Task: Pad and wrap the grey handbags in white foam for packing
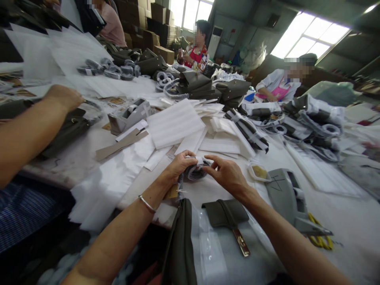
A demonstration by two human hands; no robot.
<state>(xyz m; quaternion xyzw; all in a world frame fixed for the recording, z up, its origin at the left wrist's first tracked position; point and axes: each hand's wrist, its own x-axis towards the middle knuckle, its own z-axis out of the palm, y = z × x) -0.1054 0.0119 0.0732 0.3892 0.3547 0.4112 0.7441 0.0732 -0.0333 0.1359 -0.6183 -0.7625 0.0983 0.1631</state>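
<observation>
Above the table's near edge, a dark coiled strap (196,171) in clear plastic is between my hands, with a small white piece on its top. My left hand (181,163) grips its left side, thumb along the top. On the right side, my right hand (224,172) has its thumb and curled fingers against the coil. A dark olive handbag (184,241) with a flap and gold-coloured clasp (242,242) stands in front of me, below my hands, partly covered by white wrapping. My right forearm passes over its right side.
A grey tape dispenser (286,194), yellow-handled scissors (320,237) and a small tray (259,173) lie right. White foam sheets (175,122) and another dispenser (129,114) lie ahead. A co-worker's arm (38,122) reaches in from the left; other people work beyond piled bags (196,85).
</observation>
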